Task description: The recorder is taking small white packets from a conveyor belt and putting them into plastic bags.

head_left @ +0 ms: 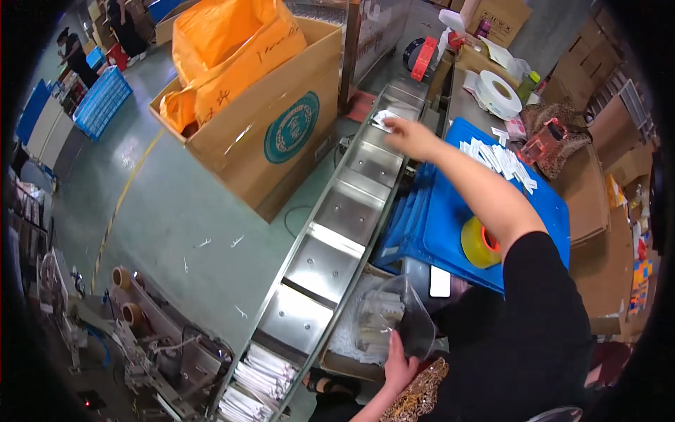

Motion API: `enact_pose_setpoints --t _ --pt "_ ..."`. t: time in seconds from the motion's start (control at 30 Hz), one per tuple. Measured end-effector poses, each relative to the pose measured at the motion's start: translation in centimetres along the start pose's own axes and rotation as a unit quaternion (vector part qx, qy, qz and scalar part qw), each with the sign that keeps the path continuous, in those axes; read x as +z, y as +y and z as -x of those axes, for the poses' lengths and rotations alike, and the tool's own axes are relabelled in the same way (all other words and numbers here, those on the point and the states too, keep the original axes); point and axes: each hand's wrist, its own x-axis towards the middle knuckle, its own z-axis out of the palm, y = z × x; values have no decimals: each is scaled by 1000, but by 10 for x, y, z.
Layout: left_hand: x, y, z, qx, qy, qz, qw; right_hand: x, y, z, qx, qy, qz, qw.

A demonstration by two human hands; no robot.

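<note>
Conveyor (350, 209): wht slip (382, 118) just L of R hand (413, 139).

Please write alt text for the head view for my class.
A person's right hand reaches over a metal conveyor divided into compartments, a white slip close by; the left hand is at a clear container. A blue tray at right holds scattered white slips and a yellow tape roll; a cardboard box stands left.

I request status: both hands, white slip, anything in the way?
Right hand over conveyor, at white slip, grip unclear. Left hand at transparent container. Carton beside conveyor, blocking neither hand.
</note>
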Motion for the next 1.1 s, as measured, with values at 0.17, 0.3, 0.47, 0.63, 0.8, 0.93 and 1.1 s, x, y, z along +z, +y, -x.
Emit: enact_pose_setpoints --t 0.17,0.3,0.47,0.63,0.8,0.93,1.1 --pt "11 -26 -16 -35 -34 1 999 7 96 -75 93 -116 246 958" --pt "12 -20 -20 -101 -64 39 992 31 124 -87 32 -129 226 965" --pt "14 -27 -26 -97 -48 49 993 17 149 -98 50 55 24 997" --pt "27 -49 -21 -98 -50 36 993 21 156 -125 57 -75 198 976" --pt "30 -79 -17 -132 -74 43 988 42 161 -150 112 20 153 982" --pt "35 -90 -14 -150 -37 22 988 63 162 -161 161 12 126 979" --pt "10 -107 -19 -166 82 -42 982 46 176 -152 111 -68 18 991"
